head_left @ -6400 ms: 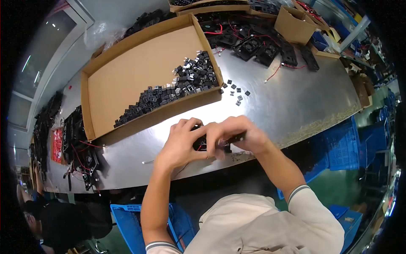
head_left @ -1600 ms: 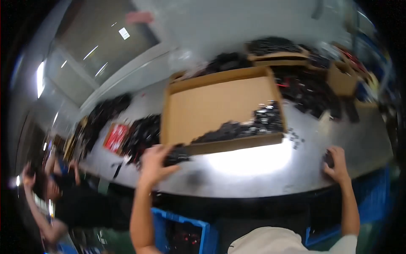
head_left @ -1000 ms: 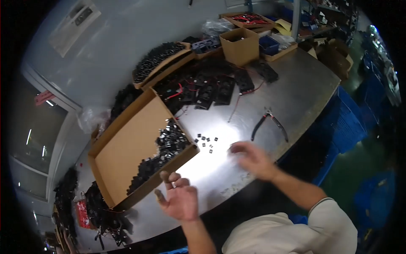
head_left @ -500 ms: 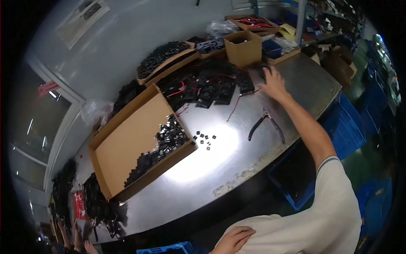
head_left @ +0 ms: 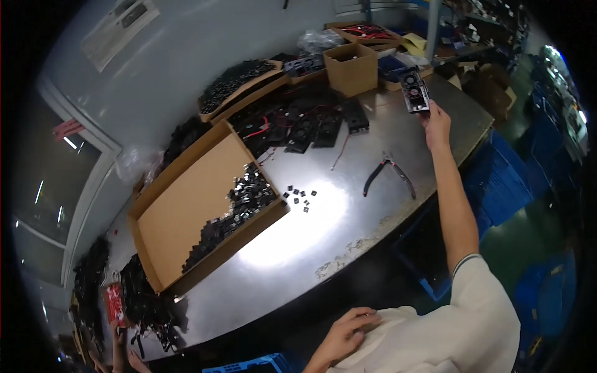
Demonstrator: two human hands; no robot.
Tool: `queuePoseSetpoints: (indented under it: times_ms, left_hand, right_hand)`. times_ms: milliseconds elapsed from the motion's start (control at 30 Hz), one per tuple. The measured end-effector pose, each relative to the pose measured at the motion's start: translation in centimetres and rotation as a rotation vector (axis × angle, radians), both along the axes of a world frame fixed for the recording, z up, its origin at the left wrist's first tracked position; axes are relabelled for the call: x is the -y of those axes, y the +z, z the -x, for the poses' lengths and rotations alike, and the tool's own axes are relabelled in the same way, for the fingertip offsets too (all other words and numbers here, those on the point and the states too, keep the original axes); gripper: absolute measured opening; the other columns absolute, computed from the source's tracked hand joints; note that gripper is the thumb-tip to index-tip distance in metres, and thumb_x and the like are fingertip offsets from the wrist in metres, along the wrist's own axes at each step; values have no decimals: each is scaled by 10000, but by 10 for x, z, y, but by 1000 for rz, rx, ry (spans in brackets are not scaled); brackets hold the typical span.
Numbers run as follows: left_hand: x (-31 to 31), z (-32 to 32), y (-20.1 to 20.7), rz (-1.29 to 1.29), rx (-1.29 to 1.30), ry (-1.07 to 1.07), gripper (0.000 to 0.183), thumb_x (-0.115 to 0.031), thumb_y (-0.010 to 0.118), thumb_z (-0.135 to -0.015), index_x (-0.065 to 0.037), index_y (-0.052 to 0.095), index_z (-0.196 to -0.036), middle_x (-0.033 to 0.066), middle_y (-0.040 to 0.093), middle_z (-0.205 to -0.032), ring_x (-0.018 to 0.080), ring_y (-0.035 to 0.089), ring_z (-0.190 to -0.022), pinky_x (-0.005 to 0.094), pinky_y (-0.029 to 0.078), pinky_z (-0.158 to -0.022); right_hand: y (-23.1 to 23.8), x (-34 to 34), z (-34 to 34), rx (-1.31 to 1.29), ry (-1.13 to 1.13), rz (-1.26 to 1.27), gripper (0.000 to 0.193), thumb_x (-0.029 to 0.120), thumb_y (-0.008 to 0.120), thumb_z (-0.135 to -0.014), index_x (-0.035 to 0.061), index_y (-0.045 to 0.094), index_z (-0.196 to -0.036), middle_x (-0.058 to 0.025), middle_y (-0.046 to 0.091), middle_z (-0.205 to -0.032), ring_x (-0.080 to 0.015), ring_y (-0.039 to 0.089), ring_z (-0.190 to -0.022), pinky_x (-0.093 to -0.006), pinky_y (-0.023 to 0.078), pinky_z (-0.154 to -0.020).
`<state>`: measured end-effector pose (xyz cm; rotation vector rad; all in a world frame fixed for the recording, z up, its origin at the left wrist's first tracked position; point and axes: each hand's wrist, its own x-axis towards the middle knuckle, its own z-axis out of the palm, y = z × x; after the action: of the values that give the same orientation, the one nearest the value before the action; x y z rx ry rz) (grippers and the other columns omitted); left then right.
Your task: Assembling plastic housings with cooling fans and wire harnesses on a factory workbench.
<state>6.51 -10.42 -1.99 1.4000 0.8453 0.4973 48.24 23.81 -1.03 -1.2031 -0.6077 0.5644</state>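
Note:
My right hand (head_left: 438, 124) is raised over the far right of the metal table, its fingers closed on the lower end of a black twin-fan unit (head_left: 415, 92). The unit is tilted up, with two round fan openings facing me. My left hand (head_left: 349, 332) lies against my light shirt near the lower edge, fingers loosely extended and nothing in them. A pair of pliers (head_left: 388, 174) with dark handles lies spread on the table. Further left on the tabletop, several more black fan units (head_left: 326, 130) lie with thin red and black wires.
A shallow cardboard box (head_left: 177, 205) holds a heap of small black parts; several loose square pieces (head_left: 297, 200) lie beside it. Behind stand an upright cardboard box (head_left: 351, 69) and a carton of black parts (head_left: 239, 87). Another person's hands (head_left: 118, 342) show at the lower left.
My right hand has picked up the fan unit from the table's far side and raised it, moving right. The left hand has shifted slightly on the shirt.

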Motion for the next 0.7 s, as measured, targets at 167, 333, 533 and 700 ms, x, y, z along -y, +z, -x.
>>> queuePoseSetpoints:
  times_ms: [167,333,533,700]
  left_hand:
    - [-5,3,-11,11,315,441,378,125,603,-766,7,703,-1111,106,614,-1188,164,602,-1005,273,491,-850]
    - [-39,41,-21,144,334,750,362,-77,738,-826,-29,652,-1174,91,601,-1198,178,590,-1002,282,486,-849]
    - [-65,74,-16,254,896,680,865,-388,776,-839,-70,327,-1507,101,539,-1338,267,605,-1165,419,532,-956]
    - [-53,77,0,187,1058,785,651,-73,649,-917,-78,336,-1488,145,467,-1414,304,597,-1178,466,530,-966]
  right_hand:
    - [31,104,107,-227,385,-179,289,236,529,-1026,-16,634,-1120,-70,699,-1018,-165,674,-835,-291,545,-675]
    - [22,170,181,-95,1007,67,290,173,516,-1020,-47,618,-1180,-89,696,-962,-143,672,-780,-283,542,-659]
    - [27,181,242,374,1520,243,229,108,544,-1003,-17,663,-1153,-65,683,-874,-102,635,-758,-249,534,-653]
    - [24,189,264,126,1429,331,233,95,567,-992,-14,641,-1184,-72,691,-991,-123,663,-837,-252,558,-712]
